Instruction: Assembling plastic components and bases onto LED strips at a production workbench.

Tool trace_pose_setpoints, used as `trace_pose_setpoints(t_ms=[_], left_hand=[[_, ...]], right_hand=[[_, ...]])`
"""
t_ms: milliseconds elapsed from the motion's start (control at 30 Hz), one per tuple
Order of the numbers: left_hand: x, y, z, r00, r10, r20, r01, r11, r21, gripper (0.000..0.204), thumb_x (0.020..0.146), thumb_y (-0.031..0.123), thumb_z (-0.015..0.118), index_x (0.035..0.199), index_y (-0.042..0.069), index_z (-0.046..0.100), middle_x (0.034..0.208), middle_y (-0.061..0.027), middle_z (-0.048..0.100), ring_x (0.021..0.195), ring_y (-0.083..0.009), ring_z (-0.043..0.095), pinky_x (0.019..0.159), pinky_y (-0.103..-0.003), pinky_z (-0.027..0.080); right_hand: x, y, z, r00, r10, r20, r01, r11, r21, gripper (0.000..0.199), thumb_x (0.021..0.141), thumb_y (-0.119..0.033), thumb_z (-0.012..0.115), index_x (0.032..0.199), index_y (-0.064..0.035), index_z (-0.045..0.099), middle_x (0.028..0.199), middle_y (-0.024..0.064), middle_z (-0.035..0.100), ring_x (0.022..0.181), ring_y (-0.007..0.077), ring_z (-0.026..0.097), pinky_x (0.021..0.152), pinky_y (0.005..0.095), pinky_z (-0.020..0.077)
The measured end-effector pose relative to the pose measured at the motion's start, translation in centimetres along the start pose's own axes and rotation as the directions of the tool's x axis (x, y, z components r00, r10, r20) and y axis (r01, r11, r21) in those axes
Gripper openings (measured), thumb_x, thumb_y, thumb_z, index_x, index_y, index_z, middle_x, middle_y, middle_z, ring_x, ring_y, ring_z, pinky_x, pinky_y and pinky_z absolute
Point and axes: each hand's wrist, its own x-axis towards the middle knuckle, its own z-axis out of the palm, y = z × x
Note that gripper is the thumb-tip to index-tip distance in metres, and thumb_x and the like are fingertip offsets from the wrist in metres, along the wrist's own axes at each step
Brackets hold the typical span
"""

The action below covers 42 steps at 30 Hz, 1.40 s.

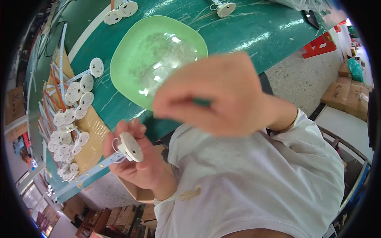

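Observation:
My left hand (pixel 149 172) is closed round a white disc-shaped end cap (pixel 133 147) with thin wires, fixed to a narrow LED light strip (pixel 93 170) that slants down to the left. My right hand (pixel 226 95) is raised in front of the near right rim of a light green bowl (pixel 125 53). Its thumb and fingertips are pinched together. The hand is blurred, and anything between the fingertips is too small to make out. Small clear pieces (pixel 160 55), too fine to name, lie in the bowl.
Several more capped strips (pixel 74 92) lie piled on brown cardboard (pixel 93 139) at the left of the green table (pixel 238 37). Loose end caps (pixel 226 10) sit at the far edge. A red crate (pixel 319 45) and cardboard boxes (pixel 345 95) stand to the right.

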Motion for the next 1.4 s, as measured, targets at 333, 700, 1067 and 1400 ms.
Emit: trace_pose_setpoints(t_ms=[333, 700, 1067, 1400], left_hand=[[-2.8, 0.6, 2.8, 0.993, -0.093, 0.07, 0.114, 0.899, -0.424, 0.074, 0.083, 0.029, 0.079, 0.144, 0.007, 0.043, 0.137, -0.0221, 0.055, 0.12, -0.0362, 0.06, 0.1, -0.047, 0.053], [-3.7, 0.7, 1.9, 0.92, 0.001, 0.393, 0.217, 0.833, -0.51, 0.061, 0.095, 0.037, 0.063, 0.144, 0.009, 0.042, 0.141, -0.017, 0.054, 0.132, -0.0347, 0.05, 0.111, -0.048, 0.04], [-4.7, -0.5, 4.1, 0.931, 0.154, 0.332, 0.102, 0.763, -0.639, 0.059, 0.096, 0.028, 0.065, 0.145, 0.007, 0.041, 0.14, -0.0226, 0.052, 0.131, -0.0388, 0.051, 0.112, -0.049, 0.041], [-5.9, 0.3, 3.1, 0.952, -0.188, 0.241, 0.272, 0.879, -0.391, 0.069, 0.092, 0.034, 0.068, 0.147, 0.007, 0.037, 0.141, -0.0205, 0.053, 0.13, -0.038, 0.052, 0.11, -0.05, 0.044]], right_hand=[[-4.4, -0.4, 4.2, 0.915, -0.311, -0.255, 0.343, 0.935, 0.089, 0.014, 0.076, 0.004, 0.073, 0.089, 0.0058, 0.068, 0.081, 0.0145, 0.066, 0.053, 0.0213, 0.06, 0.046, 0.0279, 0.0487], [-4.9, -0.3, 1.4, 0.892, -0.442, -0.098, 0.45, 0.844, 0.293, 0.013, 0.078, 0.005, 0.066, 0.091, 0.006, 0.069, 0.094, 0.0136, 0.066, 0.063, 0.0216, 0.056, 0.053, 0.03, 0.0475], [-5.2, 0.1, 3.4, 0.684, -0.583, -0.438, 0.637, 0.77, -0.03, 0.009, 0.077, 0.003, 0.069, 0.086, 0.0064, 0.068, 0.086, 0.0148, 0.066, 0.061, 0.0191, 0.056, 0.048, 0.0262, 0.0458], [-5.4, 0.7, 3.4, 0.686, -0.626, -0.37, 0.623, 0.769, -0.145, 0.011, 0.075, 0.003, 0.07, 0.085, 0.0071, 0.067, 0.087, 0.0152, 0.064, 0.061, 0.0202, 0.057, 0.048, 0.0276, 0.0467]])
